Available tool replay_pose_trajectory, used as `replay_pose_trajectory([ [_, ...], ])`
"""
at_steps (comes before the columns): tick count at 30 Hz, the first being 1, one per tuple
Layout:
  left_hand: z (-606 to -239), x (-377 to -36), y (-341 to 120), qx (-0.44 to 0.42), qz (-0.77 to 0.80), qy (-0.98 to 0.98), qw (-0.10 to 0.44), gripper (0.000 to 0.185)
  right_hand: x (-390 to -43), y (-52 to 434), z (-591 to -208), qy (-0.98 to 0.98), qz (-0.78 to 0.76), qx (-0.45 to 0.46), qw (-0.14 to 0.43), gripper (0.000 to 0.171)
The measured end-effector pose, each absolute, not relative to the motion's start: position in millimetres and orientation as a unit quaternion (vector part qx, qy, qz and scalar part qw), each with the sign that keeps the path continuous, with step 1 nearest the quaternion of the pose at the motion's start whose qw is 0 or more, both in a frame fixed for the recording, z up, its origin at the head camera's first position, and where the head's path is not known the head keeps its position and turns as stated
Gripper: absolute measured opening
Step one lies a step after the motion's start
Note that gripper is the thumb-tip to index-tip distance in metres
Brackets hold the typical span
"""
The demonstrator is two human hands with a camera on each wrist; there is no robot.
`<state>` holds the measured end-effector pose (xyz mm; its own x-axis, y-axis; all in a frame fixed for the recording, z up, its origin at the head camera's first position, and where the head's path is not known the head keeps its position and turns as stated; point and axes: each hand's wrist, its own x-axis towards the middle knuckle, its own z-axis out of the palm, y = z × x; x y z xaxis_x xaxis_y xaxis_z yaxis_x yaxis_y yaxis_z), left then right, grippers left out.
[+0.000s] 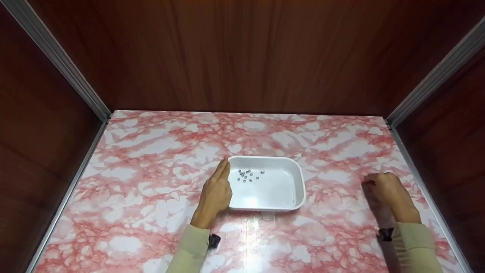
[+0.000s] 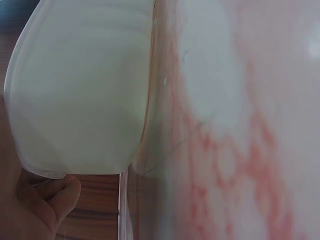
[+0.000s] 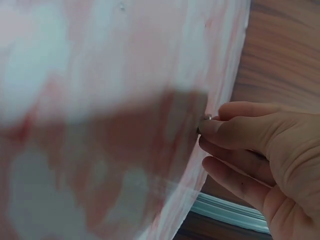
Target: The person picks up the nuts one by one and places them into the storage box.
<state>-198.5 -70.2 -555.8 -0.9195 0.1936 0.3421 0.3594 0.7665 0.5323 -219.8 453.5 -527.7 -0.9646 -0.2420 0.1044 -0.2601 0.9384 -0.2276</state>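
Note:
A white rectangular tray [image 1: 300,182] sits mid-table on the pink marbled top, with several small metal beads [image 1: 248,176] lying in its far left part. My left hand [image 1: 218,191] rests against the tray's left wall, forefinger straight along the rim and holding nothing. The left wrist view shows that tray wall [image 2: 80,90] close up, with curled fingers [image 2: 47,202] below it. My right hand [image 1: 384,187] is on the table far to the right of the tray. In the right wrist view its thumb and forefinger pinch a small metal bead [image 3: 206,118] against the tabletop.
Dark wood-grain walls close in the table [image 1: 151,212] at the back and on both sides, with metal strips [image 1: 72,76] along the corners and side edges. The right hand is close to the right edge strip [image 3: 235,212].

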Motion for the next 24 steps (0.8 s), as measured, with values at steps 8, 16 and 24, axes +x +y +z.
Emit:
replay_pose_trajectory([
  [8,-555.6,-198.4,-69.4,-0.147,-0.309,-0.928,0.151,0.048,-219.1,450.9,-526.7,-0.984,0.134,0.113,0.012,0.027],
  [16,-555.9,-198.8,-70.2,-0.143,-0.309,-0.928,0.148,0.049,-216.7,447.7,-525.9,-0.984,0.135,0.112,0.024,0.026],
  [24,-555.5,-198.3,-69.8,-0.140,-0.311,-0.931,0.128,0.049,-214.4,446.4,-528.5,-0.984,0.124,0.119,0.045,0.023],
])
